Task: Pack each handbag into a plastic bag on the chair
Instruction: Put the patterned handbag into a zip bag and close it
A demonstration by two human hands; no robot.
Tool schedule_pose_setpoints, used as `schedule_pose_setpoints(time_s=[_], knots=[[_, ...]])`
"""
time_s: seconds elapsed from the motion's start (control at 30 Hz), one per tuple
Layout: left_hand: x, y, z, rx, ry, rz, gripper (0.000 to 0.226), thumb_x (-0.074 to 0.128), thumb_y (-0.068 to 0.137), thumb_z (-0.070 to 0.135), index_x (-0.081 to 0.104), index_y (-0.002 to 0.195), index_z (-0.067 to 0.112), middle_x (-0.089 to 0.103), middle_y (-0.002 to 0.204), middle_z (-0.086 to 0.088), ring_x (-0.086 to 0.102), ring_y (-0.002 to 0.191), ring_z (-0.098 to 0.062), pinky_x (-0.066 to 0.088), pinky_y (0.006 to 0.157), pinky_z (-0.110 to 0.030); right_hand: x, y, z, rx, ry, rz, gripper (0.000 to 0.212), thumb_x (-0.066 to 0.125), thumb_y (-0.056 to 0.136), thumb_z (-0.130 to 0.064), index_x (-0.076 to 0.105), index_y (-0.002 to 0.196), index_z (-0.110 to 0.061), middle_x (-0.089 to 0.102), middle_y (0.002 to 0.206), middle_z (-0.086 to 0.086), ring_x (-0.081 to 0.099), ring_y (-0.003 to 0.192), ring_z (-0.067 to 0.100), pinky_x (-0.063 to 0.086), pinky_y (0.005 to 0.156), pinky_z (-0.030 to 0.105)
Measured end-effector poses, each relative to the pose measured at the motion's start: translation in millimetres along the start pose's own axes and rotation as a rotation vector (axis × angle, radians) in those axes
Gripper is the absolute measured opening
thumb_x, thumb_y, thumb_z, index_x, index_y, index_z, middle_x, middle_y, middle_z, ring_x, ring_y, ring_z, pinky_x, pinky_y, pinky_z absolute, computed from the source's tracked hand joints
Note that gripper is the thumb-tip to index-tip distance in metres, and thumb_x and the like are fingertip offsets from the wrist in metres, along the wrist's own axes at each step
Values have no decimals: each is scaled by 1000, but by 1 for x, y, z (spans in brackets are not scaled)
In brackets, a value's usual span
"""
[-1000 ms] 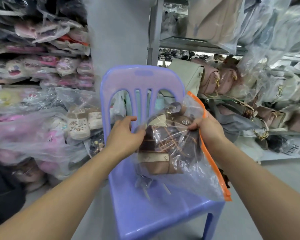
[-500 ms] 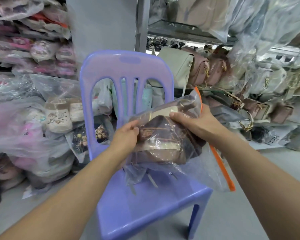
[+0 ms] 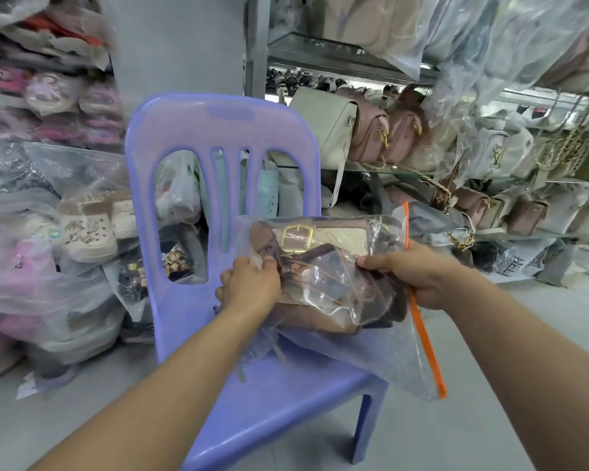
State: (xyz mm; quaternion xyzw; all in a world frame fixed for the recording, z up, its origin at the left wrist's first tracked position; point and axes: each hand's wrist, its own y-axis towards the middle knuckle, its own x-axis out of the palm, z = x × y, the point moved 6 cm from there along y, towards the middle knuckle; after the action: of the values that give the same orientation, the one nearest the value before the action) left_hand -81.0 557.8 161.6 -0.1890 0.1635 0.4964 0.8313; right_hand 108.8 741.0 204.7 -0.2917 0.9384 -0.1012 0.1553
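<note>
A brown and cream handbag [image 3: 323,266] with a gold buckle sits inside a clear plastic bag [image 3: 381,355] with an orange zip strip. I hold it just above the seat of the purple plastic chair [image 3: 218,130]. My left hand [image 3: 249,287] grips the bag's left side, fingers curled over the plastic and the handbag. My right hand [image 3: 419,273] pinches the right side near the orange strip. The lower part of the plastic bag hangs loose toward the chair's front right corner.
Glass shelves [image 3: 405,171] to the right carry several grey, pink and brown handbags with gold chains. Bagged clog shoes [image 3: 89,229] are piled at the left. A grey pillar [image 3: 177,45] stands behind the chair. Grey floor lies at the lower right.
The bagged handbag has turned flatter and come down toward the seat. My left hand moved lower along its left side; my right hand shifted to the right edge by the orange strip.
</note>
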Motion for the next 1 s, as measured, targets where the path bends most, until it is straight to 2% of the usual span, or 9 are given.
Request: schedule_pose_setpoints(time_s=[0.1, 0.17, 0.27, 0.37, 0.53, 0.67, 0.77, 0.87, 1.0], knots=[[4, -2, -12, -152, 20, -80, 58, 31, 100, 53, 34, 149, 23, 31, 149, -17, 31, 133, -39, 28, 110, -45, -3, 4, 5, 38, 11, -4, 118, 100, 29, -58, 57, 129, -12, 73, 111, 15, 74, 98, 38, 58, 92, 58], [6, -4, -20, -173, 20, -98, 50, 27, 102, 48, 33, 147, 29, 30, 143, -17, 31, 128, -38, 29, 105, -43, -2, 5, 6, 50, 21, 26, 103, 95, 41, -70, 65, 123, -15, 73, 119, 16, 70, 108, 41, 52, 101, 61], [4, -4, -34, -185, -2, -63, 55, 41, 97, 45, 27, 149, 30, 28, 140, -15, 30, 127, -37, 31, 101, -40, -5, 8, 9, 35, 14, 59, 60, 91, 70, -50, 70, 108, -9, 79, 94, 16, 77, 85, 34, 63, 78, 43], [2, 0, -47, -281, -89, 24, 74, 54, 87, 55, 23, 145, 22, 25, 136, -14, 31, 127, -39, 35, 107, -50, -1, 9, 10, 34, -8, -30, 42, 90, 74, -42, 66, 88, -11, 74, 68, 5, 75, 63, 24, 57, 63, 33], [10, 7, -55, -304, -132, -35, 80, 52, 87, 65, 32, 146, 16, 33, 143, -17, 37, 126, -39, 40, 101, -45, 5, 9, 12, -15, -16, -47, 51, 93, 71, -35, 72, 111, -12, 79, 90, 12, 77, 80, 30, 60, 75, 40], [18, 14, -55, -294, -359, -67, 81, 60, 73, 64, 47, 137, 17, 51, 134, -14, 55, 108, -36, 47, 63, -34, 4, 10, 10, -71, 1, -20, 39, 92, 76, -25, 73, 100, -2, 77, 92, 16, 73, 69, 24, 58, 57, 30], [20, 17, -58, -332, -502, -75, 73, 62, 58, 61, 61, 117, 18, 63, 119, -12, 62, 103, -36, 52, 57, -37, 5, 10, 9, -119, 48, 5, 23, 89, 79, -17, 69, 81, -6, 71, 76, 13, 71, 70, 27, 60, 73, 37], [12, 9, -46, -281, -620, -38, 37, 58, 77, 45, 63, 97, 14, 66, 103, -11, 62, 94, -34, 42, 59, -31, 4, 8, 3, -181, 98, 50, 24, 88, 79, -13, 75, 94, -1, 79, 87, 15, 77, 79, 30, 62, 83, 43], [-7, -3, -25, -157, -657, 108, 27, 50, 86, 39, 61, 96, 16, 63, 91, -7, 54, 83, -30, 38, 67, -34, -4, 3, -8, -264, 183, 105, 27, 87, 80, -16, 75, 102, -5, 80, 93, 14, 77, 85, 31, 61, 90, 49]])
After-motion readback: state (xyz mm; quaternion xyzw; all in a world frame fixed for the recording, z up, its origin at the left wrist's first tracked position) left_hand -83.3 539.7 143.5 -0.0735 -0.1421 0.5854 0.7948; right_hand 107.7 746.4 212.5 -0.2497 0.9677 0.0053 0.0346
